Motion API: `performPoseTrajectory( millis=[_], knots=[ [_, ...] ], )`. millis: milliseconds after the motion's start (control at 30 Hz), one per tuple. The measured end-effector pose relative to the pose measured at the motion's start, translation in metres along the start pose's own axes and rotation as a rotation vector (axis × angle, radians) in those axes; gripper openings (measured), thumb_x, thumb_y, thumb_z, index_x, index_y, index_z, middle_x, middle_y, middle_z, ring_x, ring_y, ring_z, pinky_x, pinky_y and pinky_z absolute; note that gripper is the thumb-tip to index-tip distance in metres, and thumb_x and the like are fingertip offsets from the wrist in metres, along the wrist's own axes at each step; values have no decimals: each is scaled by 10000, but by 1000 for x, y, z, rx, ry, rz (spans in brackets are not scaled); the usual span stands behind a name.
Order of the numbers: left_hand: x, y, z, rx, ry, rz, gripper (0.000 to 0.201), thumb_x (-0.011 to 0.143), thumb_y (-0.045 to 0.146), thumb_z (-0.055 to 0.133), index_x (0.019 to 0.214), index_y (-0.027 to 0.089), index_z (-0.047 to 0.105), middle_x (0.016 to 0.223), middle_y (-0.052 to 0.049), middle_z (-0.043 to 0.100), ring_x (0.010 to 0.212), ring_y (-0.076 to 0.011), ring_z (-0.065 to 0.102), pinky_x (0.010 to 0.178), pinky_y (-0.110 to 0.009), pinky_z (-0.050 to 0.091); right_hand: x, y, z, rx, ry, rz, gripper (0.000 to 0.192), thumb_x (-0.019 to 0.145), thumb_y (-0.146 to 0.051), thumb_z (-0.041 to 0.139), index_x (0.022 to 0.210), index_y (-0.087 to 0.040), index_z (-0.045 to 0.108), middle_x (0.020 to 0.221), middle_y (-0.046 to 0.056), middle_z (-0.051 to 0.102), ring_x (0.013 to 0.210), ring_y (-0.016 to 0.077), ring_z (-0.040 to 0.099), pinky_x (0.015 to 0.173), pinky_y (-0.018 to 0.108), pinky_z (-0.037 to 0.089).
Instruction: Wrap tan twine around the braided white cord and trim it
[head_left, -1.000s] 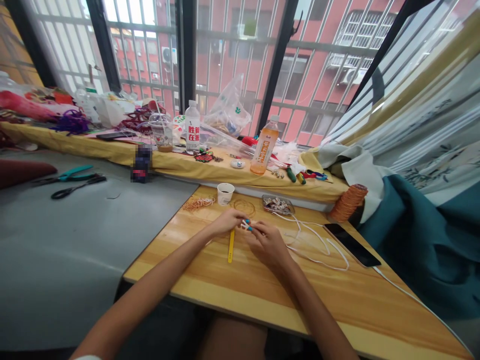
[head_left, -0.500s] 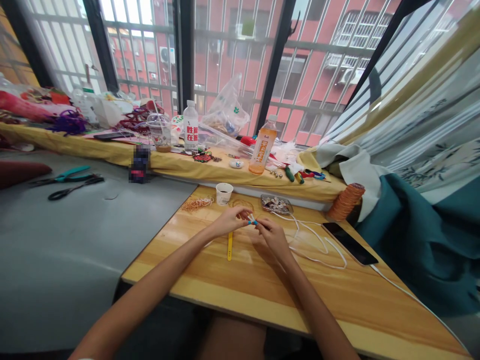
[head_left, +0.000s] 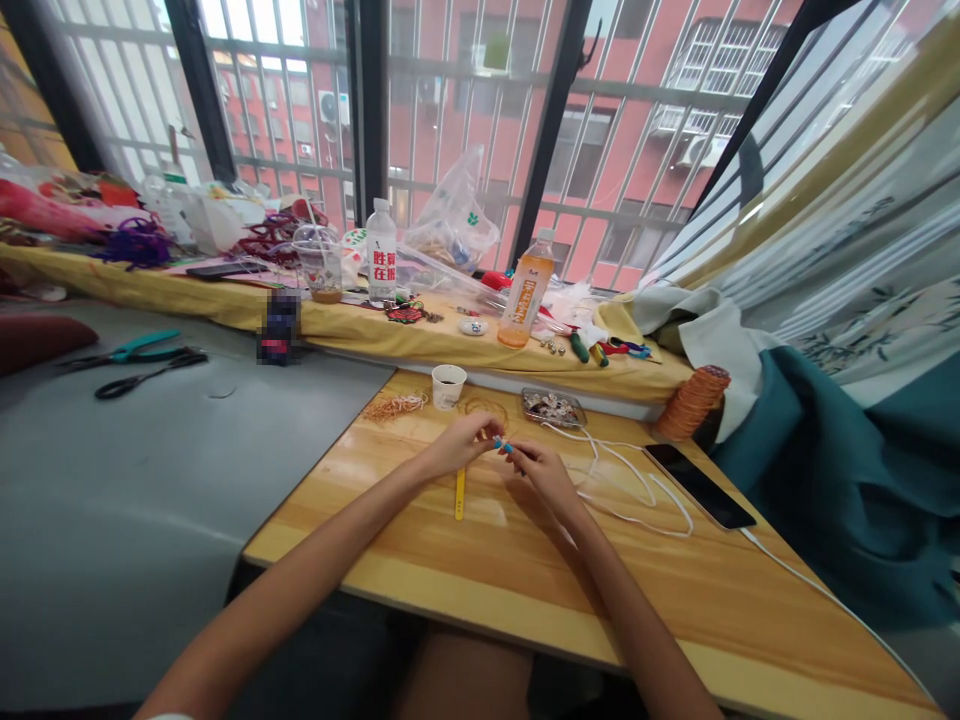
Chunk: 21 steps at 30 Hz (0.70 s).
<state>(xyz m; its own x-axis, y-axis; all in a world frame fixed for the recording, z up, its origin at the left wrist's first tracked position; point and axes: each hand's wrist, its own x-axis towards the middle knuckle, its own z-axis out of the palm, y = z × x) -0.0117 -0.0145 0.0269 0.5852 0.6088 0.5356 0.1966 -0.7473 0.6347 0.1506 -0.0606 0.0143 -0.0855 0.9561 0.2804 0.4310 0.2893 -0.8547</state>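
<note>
Above the middle of the wooden table, my left hand [head_left: 466, 443] and my right hand [head_left: 541, 468] meet with their fingertips almost touching. Both are closed in a pinch, and the thumbnails are bright blue. Between them is a small white bit that looks like cord, mostly hidden by the fingers. A longer white cord [head_left: 637, 470] lies in loops on the table to the right of my right hand. Below my left hand is a flat yellow strip [head_left: 460, 495]. A thin tan cord [head_left: 486, 408] lies coiled just behind the hands.
On the table [head_left: 420, 560] stand a paper cup [head_left: 448, 388] with dark contents, a clear tray [head_left: 553, 408] of small pieces, an orange thread spool [head_left: 694, 402] and a phone [head_left: 699, 486]. Bottles, including an orange drink bottle [head_left: 526, 290], line the sill. Pliers [head_left: 146, 350] and scissors [head_left: 150, 375] lie left.
My fingertips have drawn slightly closer together, and the white strands that showed between them are now mostly covered. My right hand has shifted a little left. Nothing else has visibly moved.
</note>
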Motion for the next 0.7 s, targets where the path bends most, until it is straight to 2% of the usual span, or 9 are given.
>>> performPoseTrajectory(
  millis=[133,233,300,500,700],
  knots=[
    [-3,1,0,286,-5,217,135,805,173,431,909,130,507,855,-51,556,811,-129,492,712,-238,398,0,2,1,-6,-8,29,274,708,-372,492,705,-138,635,597,8,546,537,108,448,515,221,345],
    [-6,3,-3,586,-64,403,187,844,196,360,910,152,530,858,-53,557,819,-148,478,712,-261,378,1,2,1,12,-37,20,264,699,-369,500,691,-143,636,578,-2,526,528,104,430,508,221,327],
    [-7,4,-6,726,-56,475,216,855,201,334,913,156,538,863,-54,557,804,-151,473,703,-264,371,2,2,1,58,-42,28,261,694,-366,509,728,-142,640,596,-1,529,533,101,423,513,222,320],
    [-7,3,-10,897,40,524,227,864,199,316,863,143,536,845,-52,554,777,-143,471,677,-253,370,3,0,0,188,-46,80,277,656,-392,554,697,-129,631,572,-8,496,521,89,395,501,221,287],
    [-9,4,-12,945,-15,543,248,865,176,294,851,130,537,743,-46,561,720,-141,482,637,-253,369,-1,-7,1,300,-52,137,282,643,-407,571,669,-130,614,546,-23,466,490,75,372,480,218,264]
  ],
)
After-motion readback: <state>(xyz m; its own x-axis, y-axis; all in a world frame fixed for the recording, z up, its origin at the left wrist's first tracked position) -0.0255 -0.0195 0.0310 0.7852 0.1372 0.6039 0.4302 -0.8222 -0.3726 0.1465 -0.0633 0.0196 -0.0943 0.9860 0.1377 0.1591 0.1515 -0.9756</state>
